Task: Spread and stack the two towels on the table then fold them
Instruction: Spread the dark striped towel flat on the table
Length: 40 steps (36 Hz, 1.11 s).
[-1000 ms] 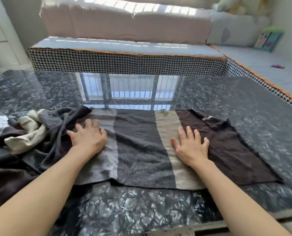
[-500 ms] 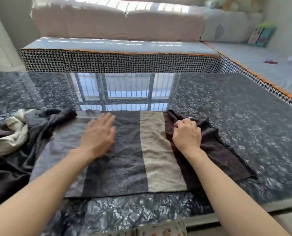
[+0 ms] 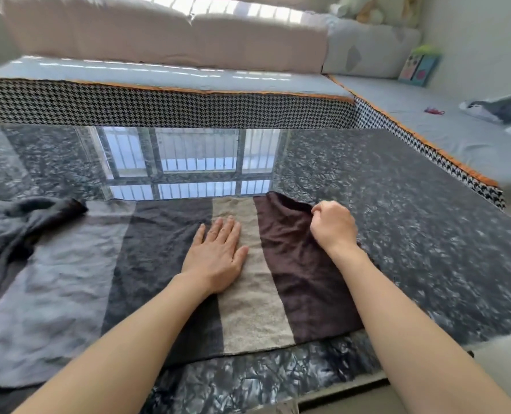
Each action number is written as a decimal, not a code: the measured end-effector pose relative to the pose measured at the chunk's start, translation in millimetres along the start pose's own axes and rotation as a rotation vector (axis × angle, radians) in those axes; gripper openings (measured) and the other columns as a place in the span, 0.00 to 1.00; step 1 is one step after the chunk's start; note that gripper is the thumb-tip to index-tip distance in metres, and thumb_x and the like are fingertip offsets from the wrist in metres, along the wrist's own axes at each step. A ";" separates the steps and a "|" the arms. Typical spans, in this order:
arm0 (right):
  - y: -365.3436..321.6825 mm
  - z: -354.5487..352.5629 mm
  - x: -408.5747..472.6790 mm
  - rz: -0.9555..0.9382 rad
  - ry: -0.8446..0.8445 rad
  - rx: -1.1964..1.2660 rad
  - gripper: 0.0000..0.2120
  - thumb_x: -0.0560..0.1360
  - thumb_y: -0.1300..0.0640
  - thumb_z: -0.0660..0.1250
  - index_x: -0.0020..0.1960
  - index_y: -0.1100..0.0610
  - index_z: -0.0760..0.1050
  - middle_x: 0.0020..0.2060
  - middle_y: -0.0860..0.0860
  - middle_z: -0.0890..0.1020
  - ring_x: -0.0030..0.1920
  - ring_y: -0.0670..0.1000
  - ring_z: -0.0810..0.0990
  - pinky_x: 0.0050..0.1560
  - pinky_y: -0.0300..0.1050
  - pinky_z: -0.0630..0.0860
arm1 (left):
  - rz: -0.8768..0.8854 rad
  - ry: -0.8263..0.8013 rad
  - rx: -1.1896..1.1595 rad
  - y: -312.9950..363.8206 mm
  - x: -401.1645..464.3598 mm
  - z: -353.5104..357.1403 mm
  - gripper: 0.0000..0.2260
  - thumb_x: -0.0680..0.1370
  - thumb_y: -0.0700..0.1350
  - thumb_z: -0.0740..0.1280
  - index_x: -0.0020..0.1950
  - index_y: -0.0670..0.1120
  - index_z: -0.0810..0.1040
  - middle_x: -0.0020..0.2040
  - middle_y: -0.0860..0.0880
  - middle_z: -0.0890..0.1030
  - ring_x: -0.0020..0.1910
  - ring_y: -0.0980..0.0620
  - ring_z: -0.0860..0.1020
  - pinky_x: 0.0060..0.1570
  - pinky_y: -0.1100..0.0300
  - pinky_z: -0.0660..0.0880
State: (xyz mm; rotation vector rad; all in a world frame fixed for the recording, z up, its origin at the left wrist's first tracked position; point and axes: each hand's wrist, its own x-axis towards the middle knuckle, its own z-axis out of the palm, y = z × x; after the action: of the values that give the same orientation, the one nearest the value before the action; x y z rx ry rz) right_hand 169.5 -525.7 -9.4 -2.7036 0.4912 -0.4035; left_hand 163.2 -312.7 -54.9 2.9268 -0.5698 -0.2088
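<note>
Two hands work on one striped towel (image 3: pixel 164 276) spread flat across the near part of the glossy dark desk (image 3: pixel 412 234), its long axis running left to right and its bands (pale grey, charcoal, beige, dark brown) running near to far. Nearer the middle, the left hand (image 3: pixel 215 258) lies flat, fingers straight, pressing the beige band. Just right of it and a little farther off, the right hand (image 3: pixel 333 224) has its fingers curled, pinching the brown end at its far right corner, so that hand is the nearer one for pulling the end straight to the right, I judge. Terry pile looks soft, lightly creased. At the far left the second towel (image 3: pixel 15 225) lies crumpled, overlapping the first one's grey end. Beyond the desk stands a sofa (image 3: pixel 170 106) with houndstooth edging.
</note>
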 end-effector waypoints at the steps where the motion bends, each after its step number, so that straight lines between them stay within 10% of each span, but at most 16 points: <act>1: -0.5 -4.4 6.0 0.021 0.040 0.059 0.14 0.75 0.62 0.57 0.56 0.60 0.78 0.57 0.59 0.78 0.58 0.61 0.76 0.57 0.48 0.71 | -0.001 -0.001 0.000 0.2 -0.3 0.4 0.26 0.81 0.57 0.42 0.76 0.50 0.41 0.77 0.52 0.39 0.75 0.54 0.38 0.74 0.52 0.36; 8: -3.4 -10.1 20.3 0.026 -0.103 0.143 0.30 0.76 0.62 0.60 0.75 0.55 0.53 0.75 0.57 0.40 0.74 0.59 0.55 0.71 0.49 0.58 | -0.004 -0.001 0.005 1.4 -0.5 -0.4 0.26 0.80 0.58 0.42 0.76 0.51 0.40 0.77 0.53 0.39 0.75 0.54 0.38 0.73 0.51 0.35; 13: -4.7 18.7 -21.5 -0.210 -0.191 -0.159 0.24 0.80 0.50 0.53 0.74 0.53 0.55 0.76 0.52 0.49 0.76 0.53 0.50 0.73 0.53 0.48 | -0.007 0.000 0.010 2.1 -1.0 -1.2 0.26 0.80 0.58 0.42 0.76 0.51 0.40 0.77 0.52 0.39 0.75 0.54 0.38 0.74 0.51 0.36; 20: 13.0 31.2 -55.2 -0.075 -0.395 -0.256 0.29 0.77 0.36 0.41 0.75 0.45 0.42 0.76 0.49 0.41 0.75 0.53 0.37 0.71 0.63 0.34 | -0.025 -0.003 0.021 2.9 0.5 0.7 0.27 0.80 0.58 0.41 0.76 0.51 0.40 0.77 0.52 0.38 0.75 0.54 0.38 0.73 0.51 0.36; 40: 39.5 32.4 2.9 -0.049 -0.392 -0.292 0.31 0.75 0.32 0.38 0.74 0.42 0.39 0.76 0.47 0.39 0.75 0.54 0.36 0.69 0.68 0.34 | -0.305 0.013 -0.009 -10.4 31.7 -6.7 0.26 0.79 0.60 0.42 0.76 0.56 0.41 0.77 0.49 0.38 0.75 0.46 0.37 0.69 0.37 0.36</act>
State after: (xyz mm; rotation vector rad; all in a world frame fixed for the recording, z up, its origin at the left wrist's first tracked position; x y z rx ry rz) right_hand 171.9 -551.6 -53.3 -2.9734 0.3948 0.2049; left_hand 197.1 -314.5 -53.6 2.9898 -0.1161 -0.2255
